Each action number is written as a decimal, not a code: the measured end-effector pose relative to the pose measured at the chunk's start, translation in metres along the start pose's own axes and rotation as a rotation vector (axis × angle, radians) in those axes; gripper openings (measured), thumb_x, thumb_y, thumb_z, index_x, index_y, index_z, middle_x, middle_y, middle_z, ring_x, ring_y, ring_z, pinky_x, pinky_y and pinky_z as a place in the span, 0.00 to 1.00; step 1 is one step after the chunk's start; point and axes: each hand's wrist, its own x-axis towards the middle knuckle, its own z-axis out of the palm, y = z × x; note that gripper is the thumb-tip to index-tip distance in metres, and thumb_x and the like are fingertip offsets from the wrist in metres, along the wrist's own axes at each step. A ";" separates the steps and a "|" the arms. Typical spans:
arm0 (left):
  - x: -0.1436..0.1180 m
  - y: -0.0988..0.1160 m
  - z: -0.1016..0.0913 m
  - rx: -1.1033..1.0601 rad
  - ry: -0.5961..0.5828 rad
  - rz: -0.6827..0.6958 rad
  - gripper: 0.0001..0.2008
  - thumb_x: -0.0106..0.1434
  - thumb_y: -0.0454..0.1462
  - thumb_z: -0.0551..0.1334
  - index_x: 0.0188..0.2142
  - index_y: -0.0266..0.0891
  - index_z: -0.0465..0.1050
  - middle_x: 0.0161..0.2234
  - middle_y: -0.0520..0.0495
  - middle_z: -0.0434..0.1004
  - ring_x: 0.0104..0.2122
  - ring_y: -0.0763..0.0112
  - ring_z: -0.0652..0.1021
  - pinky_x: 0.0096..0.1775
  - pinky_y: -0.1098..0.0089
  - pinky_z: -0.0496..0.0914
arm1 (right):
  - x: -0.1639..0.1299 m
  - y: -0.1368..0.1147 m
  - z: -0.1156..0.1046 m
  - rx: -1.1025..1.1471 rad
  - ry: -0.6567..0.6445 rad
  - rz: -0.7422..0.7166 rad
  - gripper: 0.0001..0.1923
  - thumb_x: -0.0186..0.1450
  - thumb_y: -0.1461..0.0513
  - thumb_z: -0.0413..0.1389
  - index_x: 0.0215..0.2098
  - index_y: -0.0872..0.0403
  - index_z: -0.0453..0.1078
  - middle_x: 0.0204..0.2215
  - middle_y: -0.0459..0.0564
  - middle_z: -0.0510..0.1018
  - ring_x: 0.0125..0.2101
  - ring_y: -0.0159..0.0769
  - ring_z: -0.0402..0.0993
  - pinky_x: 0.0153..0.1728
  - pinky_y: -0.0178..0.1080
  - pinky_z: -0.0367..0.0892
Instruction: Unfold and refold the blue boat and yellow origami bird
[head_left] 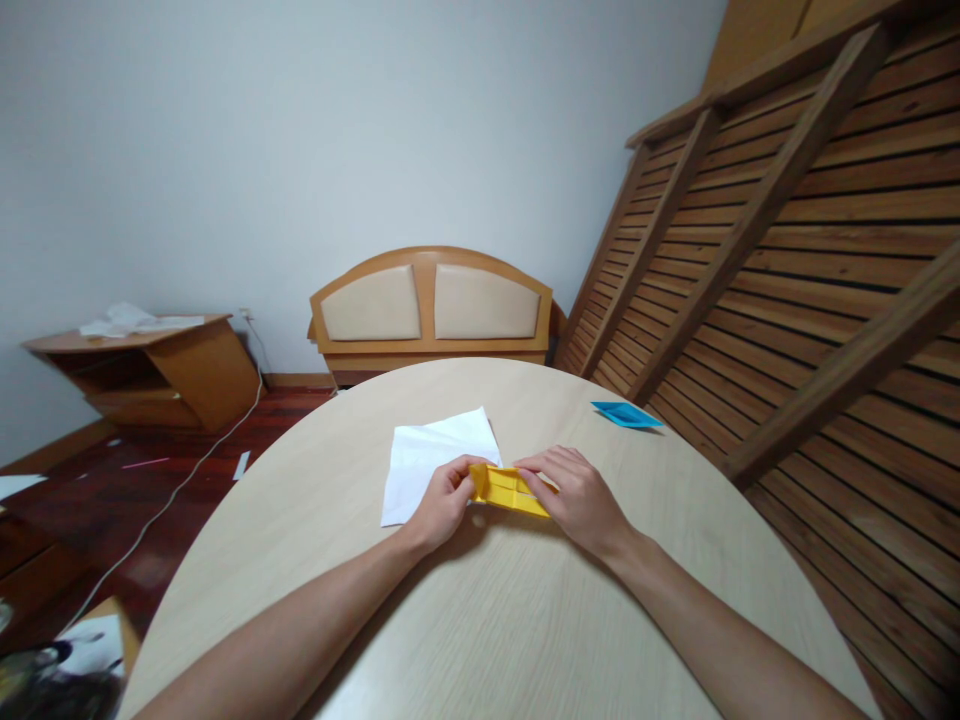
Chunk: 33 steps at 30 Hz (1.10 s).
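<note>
A yellow folded paper box, long and shallow with raised sides, is held between my two hands above the table. My left hand pinches its left end, thumb and fingers closed on the paper. On the right end my right hand is closed, its fingers along the far edge and the thumb at the inside. A white sheet of paper with creases lies flat behind and left of the box, partly covered by my left hand. Farther right sits a blue folded paper boat, apart from both hands.
The round table's far edge faces a wooden headboard with cream panels. A slatted wooden frame leans along the right side. To the left, a low cabinet carries papers, and a white cable crosses the dark red floor.
</note>
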 end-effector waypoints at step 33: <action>-0.001 -0.001 0.005 0.036 0.076 -0.027 0.21 0.63 0.51 0.62 0.40 0.34 0.77 0.38 0.41 0.82 0.36 0.63 0.79 0.39 0.66 0.73 | -0.005 -0.004 0.009 -0.147 0.002 -0.137 0.06 0.63 0.65 0.61 0.39 0.50 0.72 0.53 0.53 0.74 0.55 0.46 0.68 0.53 0.52 0.67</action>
